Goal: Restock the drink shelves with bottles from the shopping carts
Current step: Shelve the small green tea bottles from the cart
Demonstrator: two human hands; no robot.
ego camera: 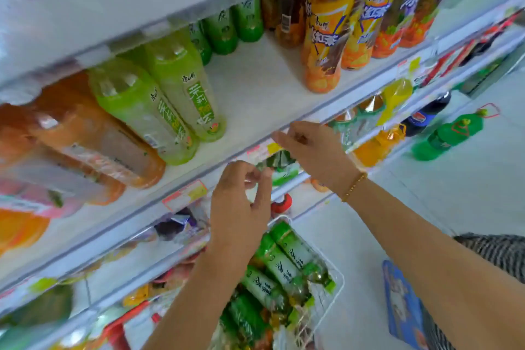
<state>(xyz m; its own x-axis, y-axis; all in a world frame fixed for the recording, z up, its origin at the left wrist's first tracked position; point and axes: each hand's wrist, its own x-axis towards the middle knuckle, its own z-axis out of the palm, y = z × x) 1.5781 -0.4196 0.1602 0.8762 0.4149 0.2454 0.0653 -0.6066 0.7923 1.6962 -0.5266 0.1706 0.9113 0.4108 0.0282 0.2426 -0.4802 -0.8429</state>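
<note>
A white wire cart [338,274] below the shelves holds several bottles with green and white labels [285,263], lying on their sides. My left hand [241,202] hovers above the cart in front of the shelf's front rail, fingers loosely curled and holding nothing. My right hand [311,148] is a little higher, at the front edge of the drink shelf [255,85], its fingers relaxed and empty. On that shelf stand light green tea bottles [170,99] at the left and orange-labelled tea bottles [326,37] at the right, with bare shelf between them.
Orange and pink bottles [85,145] fill the shelf's left end. Darker green bottles [235,25] stand at the back. Lower shelves carry more drinks. Large green soda bottles [449,136] stand on the white floor at the right, and a blue pack [403,307] lies near my right arm.
</note>
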